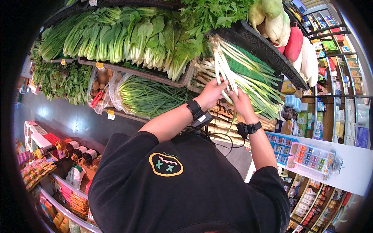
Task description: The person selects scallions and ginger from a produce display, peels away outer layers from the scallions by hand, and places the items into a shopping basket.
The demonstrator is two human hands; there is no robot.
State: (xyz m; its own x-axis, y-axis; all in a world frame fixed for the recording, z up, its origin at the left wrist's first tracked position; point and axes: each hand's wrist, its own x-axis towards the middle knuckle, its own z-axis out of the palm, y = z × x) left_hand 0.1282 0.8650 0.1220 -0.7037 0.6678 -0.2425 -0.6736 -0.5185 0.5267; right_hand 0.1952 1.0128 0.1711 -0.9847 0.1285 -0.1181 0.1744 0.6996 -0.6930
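Note:
Both my hands hold a few long green onions (223, 65) over a crate of more green onions. My left hand (214, 91) grips the white stalks from the left, its thumb and fingers closed on them. Close beside it on the right, my right hand (241, 102) pinches the same stalks lower down. The rooty ends point away from me, and thin green leaves hang below my hands. Behind the held stalks, other green onions (256, 93) lie on green netting (243, 65). Each wrist wears a black strap with a device.
Leafy greens (142, 38) fill a crate at the upper left, with thin green stalks (157, 93) in plastic below. Long brown roots (224, 125) lie under my hands. A black crate rim (271, 52) borders radishes (294, 43) at the right. A white counter (346, 174) holds small boxes.

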